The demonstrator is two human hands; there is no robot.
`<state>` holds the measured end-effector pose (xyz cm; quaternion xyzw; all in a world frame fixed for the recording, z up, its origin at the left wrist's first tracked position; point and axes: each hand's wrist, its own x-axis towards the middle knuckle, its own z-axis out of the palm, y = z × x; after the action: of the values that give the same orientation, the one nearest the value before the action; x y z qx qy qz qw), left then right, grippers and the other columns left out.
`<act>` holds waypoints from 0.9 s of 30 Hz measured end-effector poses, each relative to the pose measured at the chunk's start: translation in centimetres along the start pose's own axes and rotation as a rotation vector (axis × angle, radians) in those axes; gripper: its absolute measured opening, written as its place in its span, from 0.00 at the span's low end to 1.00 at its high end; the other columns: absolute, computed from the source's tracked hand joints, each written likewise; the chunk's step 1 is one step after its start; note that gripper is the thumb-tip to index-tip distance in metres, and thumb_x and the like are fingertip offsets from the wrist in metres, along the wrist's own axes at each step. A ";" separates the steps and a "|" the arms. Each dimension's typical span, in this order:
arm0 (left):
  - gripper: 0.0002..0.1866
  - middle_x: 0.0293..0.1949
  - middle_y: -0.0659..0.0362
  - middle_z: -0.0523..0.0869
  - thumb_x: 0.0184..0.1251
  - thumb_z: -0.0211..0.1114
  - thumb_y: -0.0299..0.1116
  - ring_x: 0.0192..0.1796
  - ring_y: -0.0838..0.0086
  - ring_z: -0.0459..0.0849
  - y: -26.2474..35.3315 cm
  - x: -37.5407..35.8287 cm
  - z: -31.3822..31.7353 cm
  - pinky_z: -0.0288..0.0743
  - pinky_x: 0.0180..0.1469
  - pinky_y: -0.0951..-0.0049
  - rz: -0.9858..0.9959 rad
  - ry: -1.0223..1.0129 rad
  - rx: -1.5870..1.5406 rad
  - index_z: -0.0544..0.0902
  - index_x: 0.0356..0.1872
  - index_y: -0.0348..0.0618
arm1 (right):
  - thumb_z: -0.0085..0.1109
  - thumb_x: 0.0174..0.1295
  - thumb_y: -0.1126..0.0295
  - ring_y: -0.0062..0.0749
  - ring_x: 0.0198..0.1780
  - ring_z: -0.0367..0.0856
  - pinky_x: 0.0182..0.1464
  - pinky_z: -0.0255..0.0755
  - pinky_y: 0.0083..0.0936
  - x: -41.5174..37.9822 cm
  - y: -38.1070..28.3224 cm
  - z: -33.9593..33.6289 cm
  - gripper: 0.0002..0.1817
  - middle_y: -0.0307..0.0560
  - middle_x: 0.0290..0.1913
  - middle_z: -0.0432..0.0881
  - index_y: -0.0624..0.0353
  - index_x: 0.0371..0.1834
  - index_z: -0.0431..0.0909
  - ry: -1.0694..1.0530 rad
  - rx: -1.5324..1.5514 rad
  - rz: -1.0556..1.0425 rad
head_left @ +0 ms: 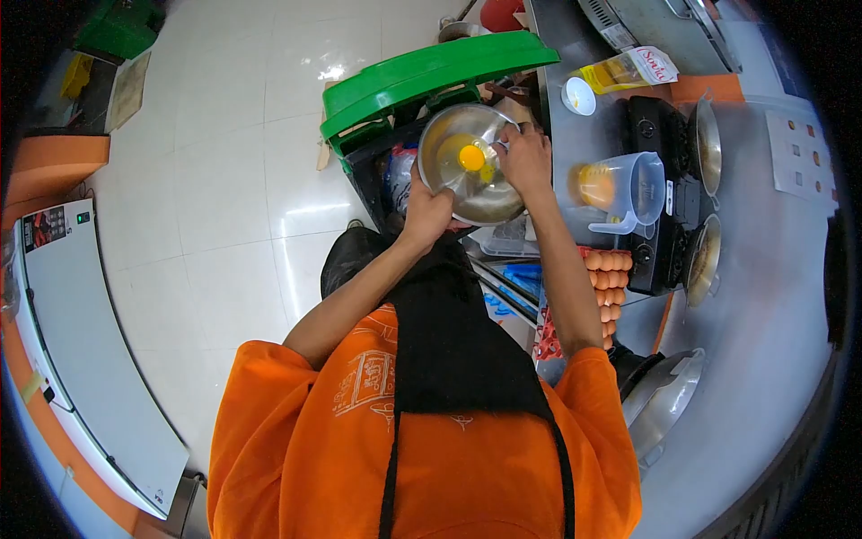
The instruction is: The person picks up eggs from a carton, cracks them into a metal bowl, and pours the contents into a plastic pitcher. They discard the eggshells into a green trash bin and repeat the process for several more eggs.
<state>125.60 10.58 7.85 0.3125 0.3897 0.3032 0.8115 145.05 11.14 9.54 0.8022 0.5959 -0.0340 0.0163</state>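
A round metal bowl (488, 212) with a raw egg (471, 158) in it, the yolk whole and bright, is tilted over an open bin. My left hand (428, 209) grips the bowl's near-left rim, its thumb over the edge. At the right side of the bowl is my right hand (526, 160). Its fingers are bent together over the rim and the inside; whatever they pinch is hidden. Behind the bowl rises the green bin lid (431, 72), with rubbish showing below it.
On the metal counter to the right are a clear measuring jug (634, 193), an oil bottle (628, 70), a small white bowl (578, 96), a tray of brown eggs (609, 280) and a black stove (648, 135) with pans. A white freezer (90, 332) stands at left on the tiled floor.
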 end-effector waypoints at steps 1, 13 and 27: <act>0.42 0.67 0.47 0.60 0.59 0.48 0.18 0.58 0.43 0.74 0.1 0.0 0.0 0.88 0.29 0.55 -0.014 0.001 -0.002 0.41 0.72 0.57 | 0.62 0.56 0.60 0.50 0.55 0.76 0.59 0.63 0.54 0.1 0.0 0.0 0.18 0.57 0.50 0.78 0.54 0.48 0.79 0.002 0.013 0.006; 0.38 0.58 0.42 0.69 0.57 0.46 0.17 0.48 0.49 0.83 0.6 -0.5 0.4 0.88 0.28 0.62 -0.003 0.059 -0.012 0.45 0.70 0.50 | 0.57 0.60 0.68 0.56 0.43 0.80 0.44 0.74 0.45 0.3 0.5 0.0 0.09 0.59 0.40 0.81 0.60 0.40 0.77 0.218 0.203 0.012; 0.36 0.59 0.45 0.67 0.54 0.46 0.15 0.54 0.48 0.79 -0.1 0.4 -2.4 0.88 0.34 0.55 0.076 0.098 0.115 0.50 0.67 0.45 | 0.58 0.60 0.69 0.52 0.36 0.83 0.39 0.76 0.40 -0.5 4.3 -0.5 0.11 0.59 0.36 0.84 0.64 0.42 0.79 0.427 0.663 0.119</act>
<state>123.82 11.45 6.39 0.3579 0.4336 0.3256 0.7602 149.00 9.48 10.04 0.7862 0.4951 -0.0562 -0.3657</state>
